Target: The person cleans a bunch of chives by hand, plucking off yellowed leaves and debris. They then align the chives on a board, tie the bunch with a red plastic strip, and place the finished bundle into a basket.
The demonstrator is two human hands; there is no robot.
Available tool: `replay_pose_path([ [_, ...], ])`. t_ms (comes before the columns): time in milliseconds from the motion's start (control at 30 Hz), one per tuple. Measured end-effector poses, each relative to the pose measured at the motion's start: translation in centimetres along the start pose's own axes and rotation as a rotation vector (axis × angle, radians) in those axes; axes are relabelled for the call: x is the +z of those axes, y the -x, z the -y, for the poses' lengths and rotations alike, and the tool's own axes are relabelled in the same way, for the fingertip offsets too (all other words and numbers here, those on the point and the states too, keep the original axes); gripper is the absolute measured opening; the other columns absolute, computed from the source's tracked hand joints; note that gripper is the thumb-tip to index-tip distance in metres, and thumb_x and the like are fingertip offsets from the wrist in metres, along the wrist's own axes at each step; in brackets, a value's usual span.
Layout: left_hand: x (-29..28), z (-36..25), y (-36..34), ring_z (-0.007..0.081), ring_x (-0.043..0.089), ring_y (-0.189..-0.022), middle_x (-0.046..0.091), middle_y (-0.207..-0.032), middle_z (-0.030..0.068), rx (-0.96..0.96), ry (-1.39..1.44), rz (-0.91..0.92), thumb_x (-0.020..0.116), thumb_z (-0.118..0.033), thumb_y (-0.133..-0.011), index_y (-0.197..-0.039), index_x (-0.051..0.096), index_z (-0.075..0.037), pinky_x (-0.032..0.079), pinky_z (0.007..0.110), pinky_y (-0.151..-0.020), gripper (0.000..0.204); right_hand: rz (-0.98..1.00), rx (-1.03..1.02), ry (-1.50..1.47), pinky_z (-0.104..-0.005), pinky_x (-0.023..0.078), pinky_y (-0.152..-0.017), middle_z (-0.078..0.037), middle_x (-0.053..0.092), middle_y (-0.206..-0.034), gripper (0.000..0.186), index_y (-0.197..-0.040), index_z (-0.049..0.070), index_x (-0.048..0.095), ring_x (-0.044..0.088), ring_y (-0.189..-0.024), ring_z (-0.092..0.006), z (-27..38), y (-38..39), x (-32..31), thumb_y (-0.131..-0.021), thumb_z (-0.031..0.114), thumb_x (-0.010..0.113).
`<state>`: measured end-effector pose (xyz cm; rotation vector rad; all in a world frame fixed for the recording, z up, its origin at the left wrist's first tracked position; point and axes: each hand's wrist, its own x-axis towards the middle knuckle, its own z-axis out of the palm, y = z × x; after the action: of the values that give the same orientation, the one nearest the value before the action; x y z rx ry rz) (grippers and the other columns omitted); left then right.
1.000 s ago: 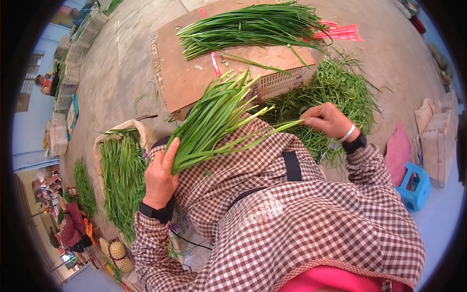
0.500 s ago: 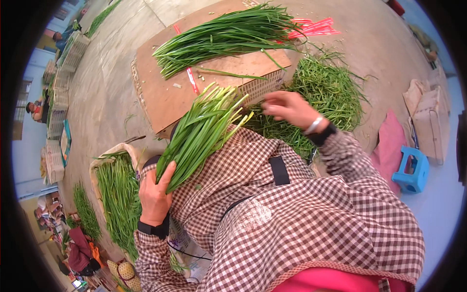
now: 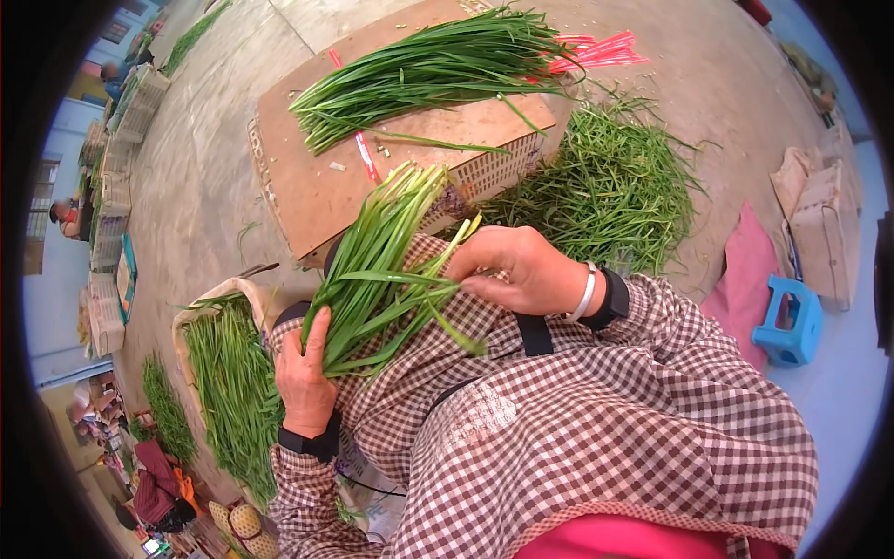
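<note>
My left hand (image 3: 303,377) grips the lower end of a bunch of long green chives (image 3: 377,261) that fans up and to the right over my checked apron. My right hand (image 3: 517,270), with a bracelet and a dark watch at the wrist, pinches a few leaves at the right side of that bunch. Just beyond stands a brown cardboard-topped crate (image 3: 317,186) with a tidy pile of chives (image 3: 438,70) lying across it.
A loose heap of chives (image 3: 610,186) lies on the concrete at the right. A sack of chives (image 3: 228,391) sits at my left. Red ties (image 3: 601,51) lie by the crate's far end. A blue stool (image 3: 792,321) and pink cushion (image 3: 740,275) stand at right.
My right hand has come in from the right to the bunch and now holds some of its leaves. The left hand keeps its grip low on the bunch.
</note>
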<state>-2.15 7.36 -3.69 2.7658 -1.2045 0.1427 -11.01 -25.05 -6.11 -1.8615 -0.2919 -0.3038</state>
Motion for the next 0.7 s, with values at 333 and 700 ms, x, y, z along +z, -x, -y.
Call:
replay_pose_path([
  [333, 0.1, -0.2, -0.2, 0.0304, 0.054, -0.074, 0.054, -0.094, 0.0105, 0.023, -0.052, -0.028, 0.064, 0.01, -0.07, -0.137, 0.048, -0.025, 0.042, 0.04, -0.063, 0.077, 0.263, 0.27, -0.267, -0.0329, 0.053, -0.071, -0.013, 0.069, -0.089, 0.03, -0.1, -0.004, 0.067, 0.066, -0.077, -0.0198, -0.6, -1.3, -1.5, -0.08, 0.018, 0.071],
  [700, 0.0, 0.0, -0.4, 0.0327, 0.054, -0.077, 0.052, -0.092, 0.0127, 0.015, 0.022, -0.008, 0.06, 0.015, -0.067, -0.138, 0.047, -0.022, 0.044, 0.041, -0.064, 0.082, 0.195, 0.575, -0.477, -0.0234, 0.053, -0.06, -0.005, 0.064, -0.077, 0.024, -0.108, -0.007, 0.058, 0.06, -0.061, -0.0099, -1.2, -0.8, 0.3, -0.086, 0.003, 0.061],
])
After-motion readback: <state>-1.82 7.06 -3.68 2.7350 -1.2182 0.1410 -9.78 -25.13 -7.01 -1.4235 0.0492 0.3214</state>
